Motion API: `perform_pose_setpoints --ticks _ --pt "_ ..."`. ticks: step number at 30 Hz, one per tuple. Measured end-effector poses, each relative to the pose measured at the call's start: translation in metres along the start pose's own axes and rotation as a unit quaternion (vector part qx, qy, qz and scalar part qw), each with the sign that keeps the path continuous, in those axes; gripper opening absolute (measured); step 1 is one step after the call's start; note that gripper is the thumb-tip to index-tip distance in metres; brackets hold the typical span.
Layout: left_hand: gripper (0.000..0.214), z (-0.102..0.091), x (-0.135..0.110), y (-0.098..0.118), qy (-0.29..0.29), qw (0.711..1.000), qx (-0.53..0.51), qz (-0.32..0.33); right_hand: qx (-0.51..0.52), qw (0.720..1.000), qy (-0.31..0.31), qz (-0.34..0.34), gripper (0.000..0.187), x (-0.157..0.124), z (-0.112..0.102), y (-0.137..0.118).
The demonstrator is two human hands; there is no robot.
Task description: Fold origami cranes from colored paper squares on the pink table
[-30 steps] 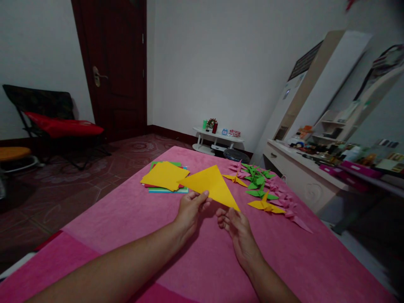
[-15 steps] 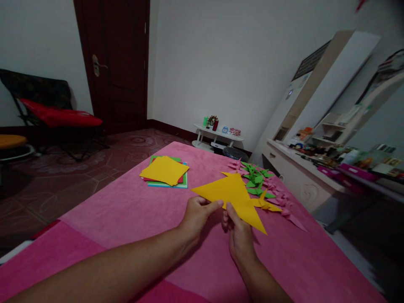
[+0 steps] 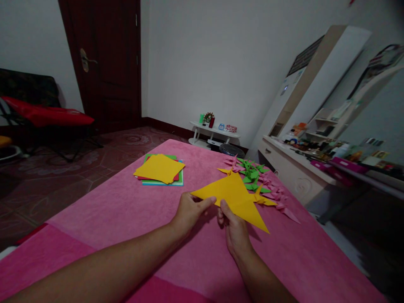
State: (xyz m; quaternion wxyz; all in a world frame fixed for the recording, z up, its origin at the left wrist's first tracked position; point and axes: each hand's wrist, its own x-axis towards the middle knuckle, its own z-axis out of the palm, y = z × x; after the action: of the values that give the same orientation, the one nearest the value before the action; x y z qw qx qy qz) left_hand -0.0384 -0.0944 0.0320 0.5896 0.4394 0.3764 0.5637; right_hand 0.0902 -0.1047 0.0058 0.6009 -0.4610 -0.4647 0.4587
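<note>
A yellow sheet of origami paper (image 3: 233, 193), folded into a triangle, is held just above the pink-covered table (image 3: 132, 235). My left hand (image 3: 192, 210) pinches its near edge, thumb on top and fingers beneath. Close beside it, my right hand (image 3: 234, 225) grips the same edge, also thumb uppermost. Beyond the triangle lie yellow paper cranes (image 3: 263, 199), one partly hidden behind the sheet. Green paper cranes (image 3: 252, 172) and pink paper cranes (image 3: 274, 189) cluster at the right. To the left rests a stack of coloured square sheets (image 3: 159, 168), yellow on top.
A dressing table (image 3: 293, 168) crowded with small bottles stands along the right side. At the back wall is a low white shelf (image 3: 214, 129) with a plant. A red folding chair (image 3: 47, 115) sits at the left, near the dark door (image 3: 104, 63).
The view has turned slightly to the right, so the surroundings shift left. Both hands keep their pinch on the folded yellow paper, and its shape looks nearly the same.
</note>
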Motion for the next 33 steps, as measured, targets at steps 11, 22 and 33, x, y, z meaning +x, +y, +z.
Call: perform_pose_setpoints --ticks 11,22,33 --pt "0.041 -0.015 0.006 -0.001 -0.016 0.997 0.072 0.034 0.05 0.998 0.043 -0.013 0.031 0.007 -0.007 0.004" --pt "0.061 -0.02 0.008 -0.005 -0.086 0.995 0.052 0.014 0.083 0.995 0.058 0.01 0.034 0.01 -0.008 0.001" --pt "0.049 -0.005 -0.003 -0.015 -0.091 0.984 0.154 0.023 0.058 0.998 -0.006 0.026 0.039 0.001 0.008 -0.001"
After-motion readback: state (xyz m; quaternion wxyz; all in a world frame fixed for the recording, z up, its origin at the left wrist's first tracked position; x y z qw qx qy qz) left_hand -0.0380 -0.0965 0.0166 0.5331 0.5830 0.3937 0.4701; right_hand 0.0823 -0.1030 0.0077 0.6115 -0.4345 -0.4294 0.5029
